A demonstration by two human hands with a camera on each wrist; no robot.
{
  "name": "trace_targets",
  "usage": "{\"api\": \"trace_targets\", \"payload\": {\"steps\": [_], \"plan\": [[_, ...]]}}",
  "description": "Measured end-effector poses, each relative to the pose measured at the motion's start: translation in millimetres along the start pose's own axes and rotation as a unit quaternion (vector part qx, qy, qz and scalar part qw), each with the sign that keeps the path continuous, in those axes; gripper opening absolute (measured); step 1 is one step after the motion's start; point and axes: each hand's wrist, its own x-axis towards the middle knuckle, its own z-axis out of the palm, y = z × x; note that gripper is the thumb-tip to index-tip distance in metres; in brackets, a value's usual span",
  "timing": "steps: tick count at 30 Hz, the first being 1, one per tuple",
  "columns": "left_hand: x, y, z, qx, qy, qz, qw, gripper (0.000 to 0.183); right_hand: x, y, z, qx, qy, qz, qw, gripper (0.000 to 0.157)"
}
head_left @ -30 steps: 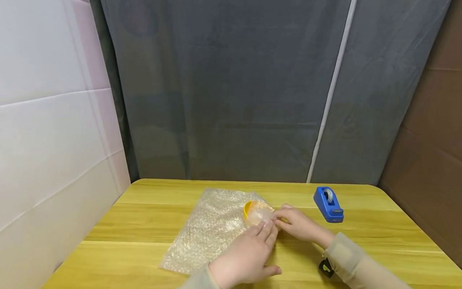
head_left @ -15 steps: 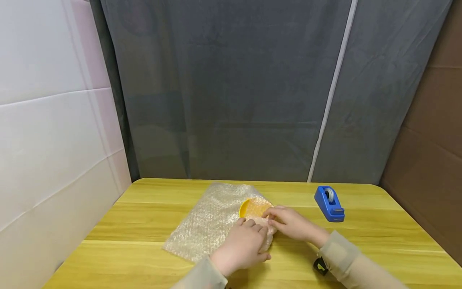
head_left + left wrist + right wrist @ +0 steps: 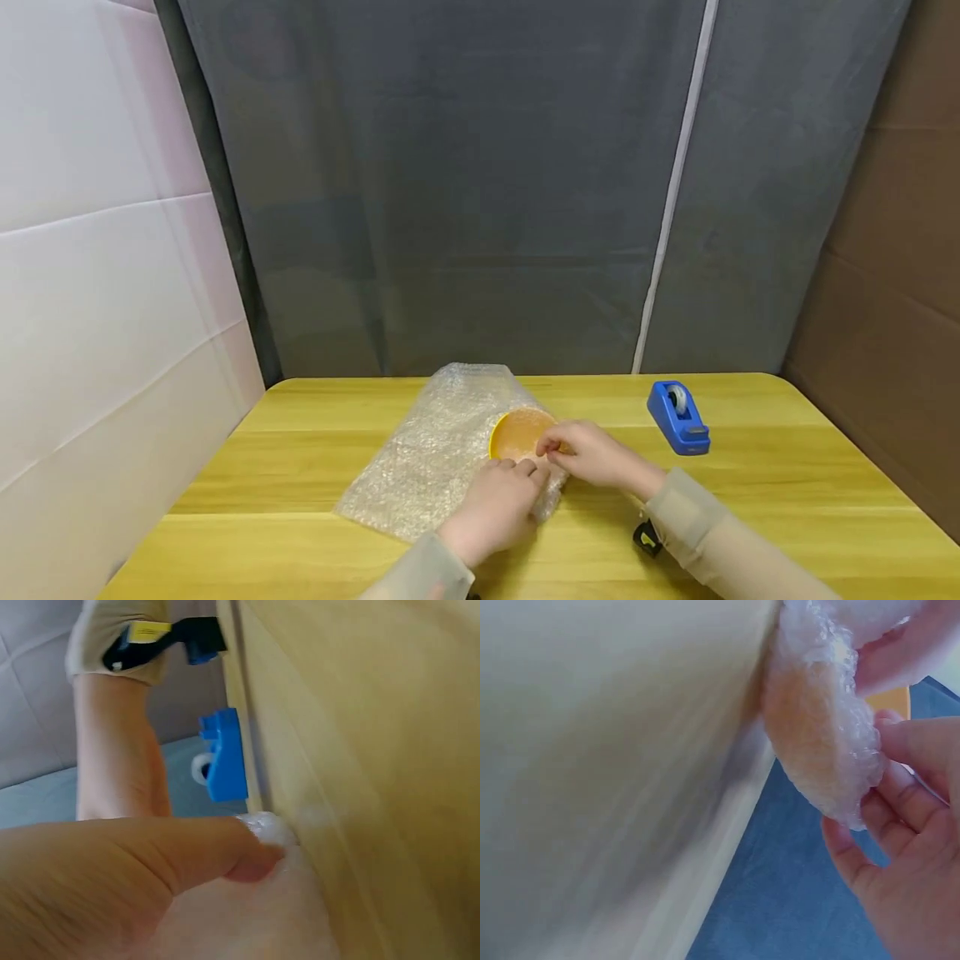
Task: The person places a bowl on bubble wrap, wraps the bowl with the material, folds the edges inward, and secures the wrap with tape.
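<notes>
No readable text, brand, number or sign in any of 3 views. 1 yellow patch (image 3: 150, 631) on black wrist mount (image 3: 201, 634): any print too small, blurred. Blue tape dispenser (image 3: 677, 423): any marking on front too small to make out.

Beige sleeves (image 3: 738, 550) are worn with a black, yellow-labelled wrist mount (image 3: 199, 633).

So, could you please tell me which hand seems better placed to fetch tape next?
Probably the right hand. Both hands are on the bubble wrap, but the tape dispenser stands on the right side, nearer that hand; the left hand would likely cross it.
</notes>
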Motion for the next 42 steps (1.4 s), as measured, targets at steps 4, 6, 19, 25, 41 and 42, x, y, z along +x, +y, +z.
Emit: {"api": "trace_targets", "payload": {"steps": [4,6,19,25,41,42], "plan": [[4.5,-5.4,5.8,0.010,0.043,0.000,0.9990,0.036,10.5,-2.1,-2.0,0.004,-0.017,0.016,1.000,0.015],[6.7,-7.0,7.5,-0.008,0.063,0.008,0.9980,0.030,12.8,-2.3,-2.9,0.007,-0.018,0.028,0.999,0.015],[13.7,-2.0,4.0,-0.274,0.034,-0.045,0.9602,0.028,-10.4,-2.2,-16.3,0.076,-0.025,0.084,0.993,0.026],[12.5,-6.5,-3.9,-0.325,-0.022,-0.083,0.9417,0.033,-18.5,-9.0,-22.1,0.105,-0.080,0.083,0.988,0.040],[16.8,-24.2,-7.8,-0.385,-0.093,-0.084,0.9143,0.020,-11.5,-22.3,-7.9,-0.070,-0.053,0.000,0.996,0.027],[17.3,-26.0,-9.3,-0.398,-0.097,-0.085,0.9084,0.019,-11.0,-22.4,-7.3,-0.071,-0.047,-0.007,0.996,0.026]]}}
